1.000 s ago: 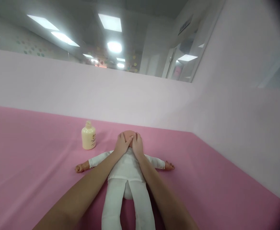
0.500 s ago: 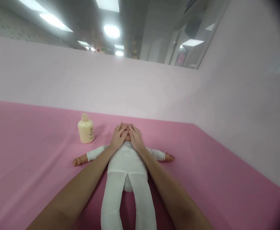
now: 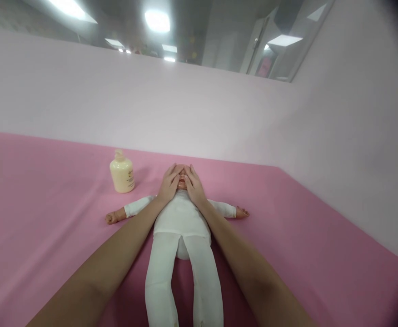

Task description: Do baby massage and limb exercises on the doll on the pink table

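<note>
A baby doll (image 3: 182,218) in white clothes lies on its back, arms spread to both sides and legs toward me. My left hand (image 3: 169,182) rests on the left side of the doll's face, its fingers stretched out over the cheek and brow. On the other side my right hand (image 3: 194,185) lies likewise, fingers extended along the cheek and forehead. Between the two hands the doll's mouth and chin show, while its eyes are covered. Neither hand grips anything.
A cream-yellow pump bottle (image 3: 122,174) stands left of the doll's head. The pink padded surface (image 3: 287,236) meets a pale wall (image 3: 171,109) behind. Above it, a window or mirror (image 3: 212,41) shows ceiling lights.
My hands have slid slightly outward from the middle of the doll's face, so more of its mouth shows. The whole view has shifted, with the doll and bottle now higher in the picture.
</note>
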A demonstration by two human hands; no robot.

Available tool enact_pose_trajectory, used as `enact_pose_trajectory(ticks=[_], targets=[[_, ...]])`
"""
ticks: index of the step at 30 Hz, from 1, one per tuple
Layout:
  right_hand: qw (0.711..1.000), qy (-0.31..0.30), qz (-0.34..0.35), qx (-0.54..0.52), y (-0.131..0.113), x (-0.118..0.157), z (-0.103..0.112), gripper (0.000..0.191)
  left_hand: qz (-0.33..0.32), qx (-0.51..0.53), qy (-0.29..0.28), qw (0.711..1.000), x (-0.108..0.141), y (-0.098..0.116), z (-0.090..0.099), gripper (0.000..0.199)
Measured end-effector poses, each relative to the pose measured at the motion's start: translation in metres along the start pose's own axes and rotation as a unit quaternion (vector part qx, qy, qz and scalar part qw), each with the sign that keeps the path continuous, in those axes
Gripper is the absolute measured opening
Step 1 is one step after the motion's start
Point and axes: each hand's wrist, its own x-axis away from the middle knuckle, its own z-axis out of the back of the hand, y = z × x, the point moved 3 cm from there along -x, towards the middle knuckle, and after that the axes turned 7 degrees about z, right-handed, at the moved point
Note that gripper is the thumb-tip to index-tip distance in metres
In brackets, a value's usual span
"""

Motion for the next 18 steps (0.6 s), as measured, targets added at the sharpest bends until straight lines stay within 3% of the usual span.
enact_pose_trajectory(ticks=[2, 7, 11, 13, 15, 18], targets=[[1.000, 0.009, -0.012, -0.009, -0.001, 0.000, 0.002, 0.070, 0.023, -0.001, 0.006, 1.000, 0.000, 0.000, 0.000, 0.047], [0.990, 0.042, -0.116, -0.073, 0.008, -0.001, 0.003, 0.086, 0.138, 0.004, 0.042, 0.989, -0.001, -0.006, -0.002, 0.065], [0.967, 0.045, -0.220, -0.122, 0.016, 0.000, 0.002, 0.097, 0.139, 0.005, 0.043, 0.989, -0.001, -0.004, -0.001, 0.064], [0.971, 0.033, -0.201, -0.128, 0.013, -0.001, 0.001, 0.092, 0.091, 0.010, 0.037, 0.995, -0.001, -0.002, 0.001, 0.053], [0.984, 0.014, -0.131, -0.119, 0.006, -0.003, 0.002, 0.080, 0.046, 0.018, 0.033, 0.998, -0.001, -0.001, 0.003, 0.043], [0.994, -0.016, -0.046, -0.102, -0.005, -0.005, 0.002, 0.063, 0.030, 0.036, 0.033, 0.998, 0.000, -0.003, 0.005, 0.039]])
